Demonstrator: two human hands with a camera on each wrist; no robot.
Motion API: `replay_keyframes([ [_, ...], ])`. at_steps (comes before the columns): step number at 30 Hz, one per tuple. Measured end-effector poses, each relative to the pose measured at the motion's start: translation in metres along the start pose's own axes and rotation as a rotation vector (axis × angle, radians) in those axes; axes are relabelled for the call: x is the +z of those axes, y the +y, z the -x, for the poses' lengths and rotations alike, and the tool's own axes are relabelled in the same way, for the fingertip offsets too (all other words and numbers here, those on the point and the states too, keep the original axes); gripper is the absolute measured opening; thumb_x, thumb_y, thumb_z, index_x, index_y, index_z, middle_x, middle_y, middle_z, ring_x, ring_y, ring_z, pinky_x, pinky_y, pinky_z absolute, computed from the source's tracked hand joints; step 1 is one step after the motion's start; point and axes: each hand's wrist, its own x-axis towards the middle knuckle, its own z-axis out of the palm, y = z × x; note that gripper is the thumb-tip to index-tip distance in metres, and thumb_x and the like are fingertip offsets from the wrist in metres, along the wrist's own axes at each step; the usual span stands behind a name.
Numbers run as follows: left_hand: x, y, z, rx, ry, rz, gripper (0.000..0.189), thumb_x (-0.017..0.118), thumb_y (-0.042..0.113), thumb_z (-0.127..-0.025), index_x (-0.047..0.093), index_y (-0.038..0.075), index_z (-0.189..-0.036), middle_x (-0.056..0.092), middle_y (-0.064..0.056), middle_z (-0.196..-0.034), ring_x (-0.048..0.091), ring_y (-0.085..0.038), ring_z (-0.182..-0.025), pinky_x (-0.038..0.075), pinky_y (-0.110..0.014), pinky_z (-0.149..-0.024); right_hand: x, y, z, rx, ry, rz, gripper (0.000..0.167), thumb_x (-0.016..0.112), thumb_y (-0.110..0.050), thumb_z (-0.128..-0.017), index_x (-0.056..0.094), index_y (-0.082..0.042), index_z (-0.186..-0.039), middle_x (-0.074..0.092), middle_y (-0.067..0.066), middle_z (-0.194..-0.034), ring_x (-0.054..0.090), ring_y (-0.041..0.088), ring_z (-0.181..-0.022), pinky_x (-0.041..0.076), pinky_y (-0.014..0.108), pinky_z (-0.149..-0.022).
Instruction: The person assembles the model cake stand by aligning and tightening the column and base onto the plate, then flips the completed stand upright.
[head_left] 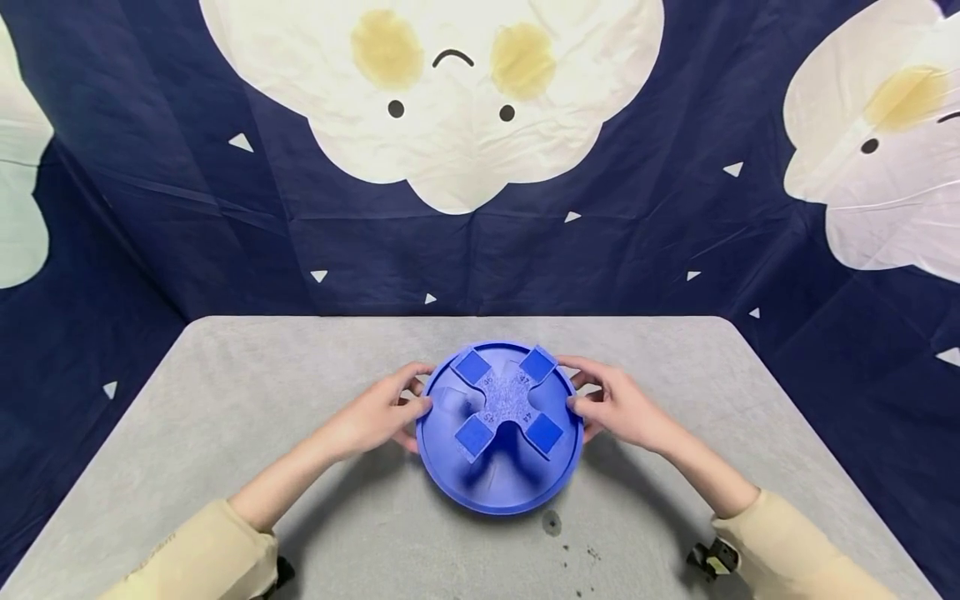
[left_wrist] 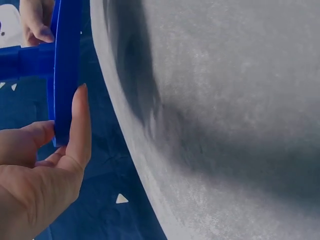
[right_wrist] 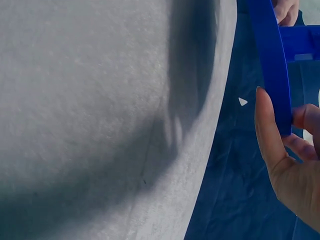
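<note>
A round blue plate-like disc (head_left: 501,492) with a raised rim is held up over the table between two hands. On its upper face stands a blue cross-shaped piece (head_left: 507,398) with four square pads at its arm ends and small numbers printed near them. My left hand (head_left: 386,410) pinches the disc's left edge, thumb on top and fingers beneath. At the opposite edge, my right hand (head_left: 617,404) grips it the same way. Both wrist views show the disc's rim (left_wrist: 67,75) edge-on, apart from the table, with a shadow below.
The grey table (head_left: 300,375) has rounded back corners and a few dark spots (head_left: 552,522) near the front. Behind it and at both sides hangs a dark blue cloth (head_left: 480,258) with white clouds and triangles. A small black device (head_left: 712,558) sits by the right sleeve.
</note>
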Motion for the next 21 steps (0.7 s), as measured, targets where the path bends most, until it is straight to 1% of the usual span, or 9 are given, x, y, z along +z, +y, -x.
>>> replay_keyframes([
  [5,-0.006,0.002,-0.004,-0.012,-0.006,0.068,0.055,0.055,0.009,-0.104,0.036,-0.001,-0.155,0.048,-0.02,-0.116,0.067,-0.02,-0.09,0.067,-0.047,-0.072,-0.006,-0.005,-0.002,0.048,0.012,0.01,0.061,0.06,0.001,-0.096,0.04,0.008,-0.153,0.058,0.035,-0.123,0.072,0.015,-0.077,0.066,0.041,-0.063],
  [9,-0.01,0.006,-0.006,-0.042,0.01,0.09,0.058,0.059,0.012,-0.103,0.037,0.002,-0.156,0.05,-0.018,-0.117,0.069,-0.02,-0.092,0.067,-0.045,-0.074,-0.01,-0.009,-0.004,0.093,0.002,-0.012,0.059,0.063,-0.005,-0.099,0.041,0.007,-0.153,0.057,0.033,-0.128,0.073,0.014,-0.08,0.067,0.039,-0.068],
  [12,-0.012,0.005,-0.007,-0.05,0.004,0.108,0.062,0.063,0.012,-0.101,0.037,0.004,-0.156,0.05,-0.019,-0.12,0.069,-0.02,-0.092,0.067,-0.045,-0.076,-0.012,-0.011,-0.005,0.114,-0.008,-0.038,0.059,0.065,-0.007,-0.099,0.043,0.005,-0.153,0.056,0.031,-0.128,0.074,0.013,-0.08,0.067,0.04,-0.07],
  [17,-0.015,0.003,-0.007,-0.051,-0.042,0.152,0.077,0.071,0.007,-0.094,0.031,0.004,-0.16,0.045,-0.024,-0.131,0.069,-0.02,-0.092,0.066,-0.044,-0.081,-0.015,-0.014,-0.004,0.106,-0.03,-0.042,0.06,0.065,-0.007,-0.099,0.042,0.004,-0.154,0.055,0.031,-0.126,0.074,0.015,-0.081,0.067,0.041,-0.071],
  [21,-0.016,0.002,-0.007,-0.046,-0.064,0.169,0.082,0.072,0.008,-0.093,0.028,0.006,-0.161,0.046,-0.026,-0.136,0.069,-0.02,-0.094,0.066,-0.044,-0.083,-0.016,-0.013,-0.003,0.089,-0.04,-0.051,0.06,0.065,-0.008,-0.1,0.042,-0.001,-0.155,0.059,0.027,-0.122,0.074,0.016,-0.081,0.067,0.044,-0.071],
])
